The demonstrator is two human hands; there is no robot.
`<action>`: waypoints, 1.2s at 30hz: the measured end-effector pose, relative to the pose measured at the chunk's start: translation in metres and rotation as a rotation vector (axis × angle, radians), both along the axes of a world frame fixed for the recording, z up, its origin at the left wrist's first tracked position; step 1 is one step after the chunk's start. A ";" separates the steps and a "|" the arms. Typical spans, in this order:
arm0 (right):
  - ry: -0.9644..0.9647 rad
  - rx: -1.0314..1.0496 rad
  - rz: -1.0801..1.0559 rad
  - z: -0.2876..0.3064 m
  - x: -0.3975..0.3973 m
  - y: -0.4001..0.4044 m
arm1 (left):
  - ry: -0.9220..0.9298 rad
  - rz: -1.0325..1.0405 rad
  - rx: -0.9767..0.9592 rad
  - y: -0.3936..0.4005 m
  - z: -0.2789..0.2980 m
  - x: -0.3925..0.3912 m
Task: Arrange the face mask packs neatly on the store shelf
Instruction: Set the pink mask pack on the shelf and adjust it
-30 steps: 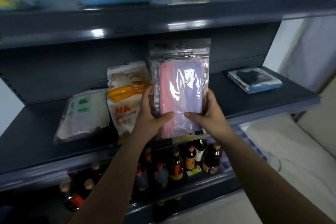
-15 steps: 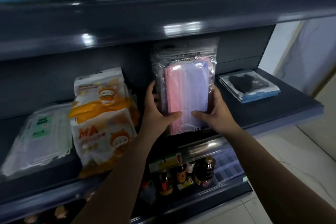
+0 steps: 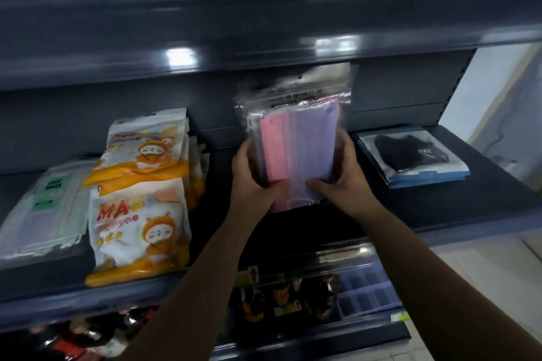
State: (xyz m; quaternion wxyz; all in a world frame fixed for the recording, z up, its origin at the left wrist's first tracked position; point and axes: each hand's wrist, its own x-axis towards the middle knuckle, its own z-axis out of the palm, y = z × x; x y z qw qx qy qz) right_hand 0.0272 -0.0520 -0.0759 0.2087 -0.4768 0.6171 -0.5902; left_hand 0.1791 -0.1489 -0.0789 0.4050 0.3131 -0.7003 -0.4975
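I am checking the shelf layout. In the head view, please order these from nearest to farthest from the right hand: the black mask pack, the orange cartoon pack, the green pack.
1. Black mask pack: just right of the right hand.
2. Orange cartoon pack: left, beyond the left hand.
3. Green pack: far left of the shelf.

Dark sauce bottles (image 3: 296, 297) on lower tier beneath; red arrow tag (image 3: 247, 275) on rail; pale floor (image 3: 481, 281) right.
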 end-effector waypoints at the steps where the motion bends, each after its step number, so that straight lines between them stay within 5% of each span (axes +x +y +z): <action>1: 0.010 0.003 0.014 -0.001 -0.003 0.000 | 0.011 0.004 -0.006 0.002 -0.001 -0.003; 14: 0.003 -0.229 0.007 0.028 -0.015 -0.011 | 0.335 0.056 -0.035 0.012 0.039 -0.027; 30: -0.038 -0.148 0.054 0.008 -0.023 -0.010 | 0.185 0.006 0.062 0.005 0.021 -0.020; 36: -0.017 -0.051 0.081 -0.015 -0.014 -0.006 | 0.091 0.131 0.056 0.017 0.001 -0.020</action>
